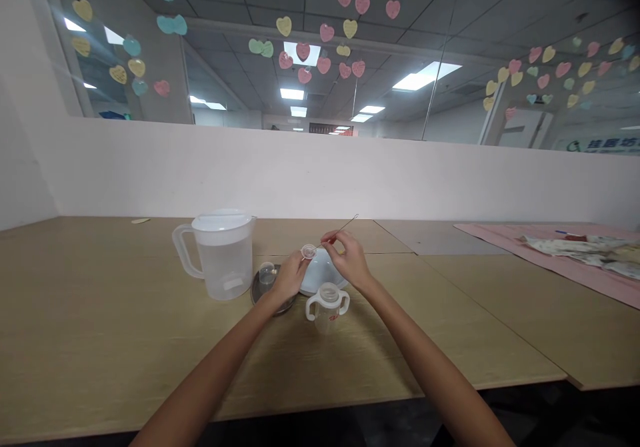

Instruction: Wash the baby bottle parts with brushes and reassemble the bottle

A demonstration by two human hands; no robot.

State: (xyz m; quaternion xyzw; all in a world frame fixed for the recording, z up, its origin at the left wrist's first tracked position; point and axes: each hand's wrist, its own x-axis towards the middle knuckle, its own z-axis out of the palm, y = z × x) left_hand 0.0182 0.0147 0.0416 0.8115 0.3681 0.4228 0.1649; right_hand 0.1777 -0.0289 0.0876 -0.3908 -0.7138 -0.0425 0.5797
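My left hand (289,278) pinches a small round clear cap-like part (309,252) above a white bowl (320,279). My right hand (347,255) pinches a thin wire brush (345,225) whose end angles up to the right; its near tip points toward the clear part. In front of both hands a clear two-handled baby bottle (327,306) stands open-topped on the wooden table (125,340). A small metal dish (260,288) with a little clear cup (267,276) sits under my left hand.
A large clear plastic pitcher (220,252) with a white lid and some water stands left of the dish. A pink cloth (575,260) with patterned fabric lies at the far right. A white wall (320,174) runs behind the table.
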